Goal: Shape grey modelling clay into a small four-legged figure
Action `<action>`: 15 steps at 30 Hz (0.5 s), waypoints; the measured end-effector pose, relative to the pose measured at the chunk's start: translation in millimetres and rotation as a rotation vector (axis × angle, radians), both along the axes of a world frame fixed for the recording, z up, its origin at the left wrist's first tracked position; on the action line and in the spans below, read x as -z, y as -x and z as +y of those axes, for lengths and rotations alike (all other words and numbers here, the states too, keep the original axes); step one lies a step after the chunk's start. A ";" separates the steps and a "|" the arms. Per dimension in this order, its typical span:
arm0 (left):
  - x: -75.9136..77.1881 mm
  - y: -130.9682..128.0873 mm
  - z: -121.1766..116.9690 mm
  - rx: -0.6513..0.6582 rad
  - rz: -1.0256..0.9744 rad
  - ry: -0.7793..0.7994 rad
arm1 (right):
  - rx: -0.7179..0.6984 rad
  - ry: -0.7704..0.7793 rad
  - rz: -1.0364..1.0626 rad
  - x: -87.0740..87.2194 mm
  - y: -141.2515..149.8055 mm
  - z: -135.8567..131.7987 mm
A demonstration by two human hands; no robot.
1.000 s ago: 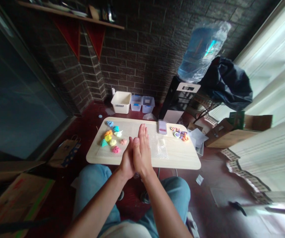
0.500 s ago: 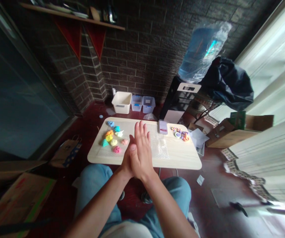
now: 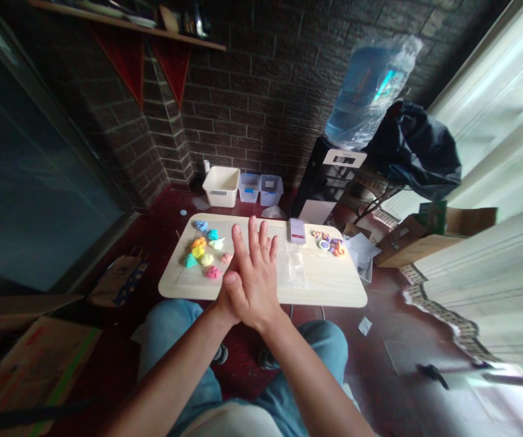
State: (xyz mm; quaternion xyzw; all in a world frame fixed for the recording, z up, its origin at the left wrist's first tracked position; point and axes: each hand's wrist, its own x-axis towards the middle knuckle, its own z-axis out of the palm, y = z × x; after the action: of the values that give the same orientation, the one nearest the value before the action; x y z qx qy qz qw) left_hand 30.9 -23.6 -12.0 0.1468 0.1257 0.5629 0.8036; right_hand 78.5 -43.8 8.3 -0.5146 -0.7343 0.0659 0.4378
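Palm against palm, my two hands meet above the near middle of the small table. My right hand [image 3: 260, 290] lies uppermost, its fingers stretched out and apart. Beneath it, my left hand [image 3: 226, 304] is mostly covered, with only the wrist side and edge plainly visible. Whatever may be between the palms is hidden. Left of my hands, several soft lumps of modelling clay lie on a clear sheet, among them a pink lump [image 3: 213, 272], a yellow lump [image 3: 198, 251], a green lump [image 3: 191, 260] and a blue lump [image 3: 201, 225].
On the pale table [image 3: 334, 285], a phone-like slab [image 3: 297, 230] lies at the back, with small shaped clay pieces [image 3: 336, 247] to its right. Bubble wrap [image 3: 295, 273] lies right of my hands. Behind stand a white bin [image 3: 222, 187] and a water dispenser [image 3: 329, 176].
My right hand has turned and slid slightly over the left, and its fingers have spread from close together. The whole view has shifted a little.
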 end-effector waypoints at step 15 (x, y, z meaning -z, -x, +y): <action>7.6 18.5 22.5 0.440 -0.093 0.101 | -0.096 0.194 0.653 -5.2 -39.5 31.3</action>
State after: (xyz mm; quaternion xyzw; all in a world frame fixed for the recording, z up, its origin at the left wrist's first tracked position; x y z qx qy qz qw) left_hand 12.4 -1.1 -19.6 0.1043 0.0815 0.3733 0.9182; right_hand 118.0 -12.4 13.5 -0.4704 -0.5691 0.3172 0.5953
